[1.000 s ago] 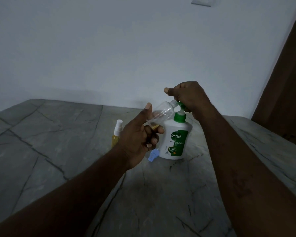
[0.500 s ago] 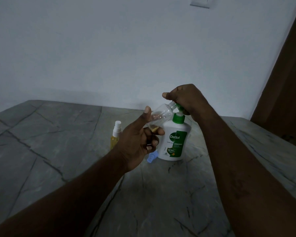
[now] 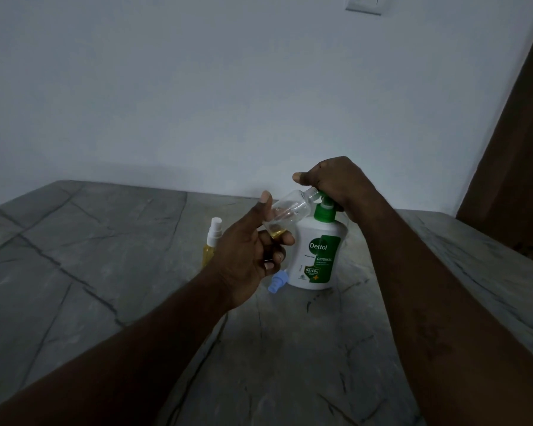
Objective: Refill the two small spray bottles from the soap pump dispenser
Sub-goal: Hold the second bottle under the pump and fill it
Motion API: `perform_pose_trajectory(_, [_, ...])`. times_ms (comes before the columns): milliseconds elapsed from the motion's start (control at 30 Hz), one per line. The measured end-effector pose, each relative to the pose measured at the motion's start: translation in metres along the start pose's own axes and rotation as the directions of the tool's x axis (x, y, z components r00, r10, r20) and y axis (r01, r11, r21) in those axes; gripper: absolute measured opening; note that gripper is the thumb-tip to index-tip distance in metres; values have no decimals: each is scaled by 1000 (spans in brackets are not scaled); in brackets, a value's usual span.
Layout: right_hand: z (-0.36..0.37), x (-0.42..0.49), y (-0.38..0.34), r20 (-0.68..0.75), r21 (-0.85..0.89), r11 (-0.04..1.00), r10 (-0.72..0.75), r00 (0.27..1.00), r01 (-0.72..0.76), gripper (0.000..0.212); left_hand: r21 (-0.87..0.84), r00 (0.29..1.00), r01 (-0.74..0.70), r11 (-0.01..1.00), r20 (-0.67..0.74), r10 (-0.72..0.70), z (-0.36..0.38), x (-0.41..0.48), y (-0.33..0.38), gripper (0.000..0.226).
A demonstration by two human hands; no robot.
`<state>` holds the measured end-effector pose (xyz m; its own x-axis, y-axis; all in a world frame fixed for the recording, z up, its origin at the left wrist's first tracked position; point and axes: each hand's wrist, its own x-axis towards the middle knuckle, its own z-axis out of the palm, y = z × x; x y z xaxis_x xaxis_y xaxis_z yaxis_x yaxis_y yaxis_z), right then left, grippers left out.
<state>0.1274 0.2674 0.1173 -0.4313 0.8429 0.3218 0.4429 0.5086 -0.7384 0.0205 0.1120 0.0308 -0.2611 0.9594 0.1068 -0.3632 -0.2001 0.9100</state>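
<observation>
Left grip [image 3: 253, 253]: my fingers pinch the open spray bottle [image 3: 290, 212], tilted, mouth at the pump spout.
Right grip [image 3: 336, 182]: closed over my soap dispenser's [image 3: 317, 256] pump head.
Second spray bottle [image 3: 211, 241]: upright, capped, toward the surface's [image 3: 105, 272] far edge.

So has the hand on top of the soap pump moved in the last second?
Yes. The right hand has sunk slightly toward the Dettol bottle, which stays put on the stone counter, so less green pump neck shows beneath it.
</observation>
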Motion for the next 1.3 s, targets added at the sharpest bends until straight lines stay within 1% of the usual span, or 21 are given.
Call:
perform_pose_trajectory(133, [-3,-2,-3,-147,99,990,-81,986,96,30,3,999,-15,1000,36,15,2,-1,1,60])
perform_pose_trajectory(200, [-3,-4,-5,-167,116,987,-93,982,113,28,3,999,-22,1000,48,21,2,-2,1,60])
perform_pose_trajectory(400, [-3,-3,-2,-46,140,990,-21,999,27,25,6,999,-38,999,38,38,1,-1,2,63])
perform_pose_trajectory(567, [1,-3,4,56,176,983,50,997,-60,24,5,999,-25,1000,20,25,-2,0,0,62])
perform_pose_trajectory(700, [3,-3,6,83,189,977,84,993,-99,30,9,1000,-23,1000,4,23,-1,-1,-1,62])
perform_pose_trajectory(800, [3,-3,6,90,196,976,83,992,-99,26,12,1000,-23,1000,8,23,-1,0,-1,64])
perform_pose_trajectory(933, [3,-3,5,23,154,986,56,998,-59,27,17,1000,-27,999,5,27,-2,0,-1,64])
perform_pose_trajectory(1067, [-1,0,1,-160,189,980,-28,987,58,32,7,999,-32,999,26,32,0,0,0,60])
perform_pose_trajectory(1100, [-2,0,0,-187,186,980,-43,981,78,33,4,999,-32,999,32,32,1,0,0,61])
perform_pose_trajectory(1200, [-1,-1,0,-186,176,981,-43,982,76,33,1,999,-34,999,41,34,1,0,0,63])
perform_pose_trajectory(1300, [-2,-1,0,-131,176,984,-14,991,37,30,14,999,-38,999,38,37,0,0,0,62])
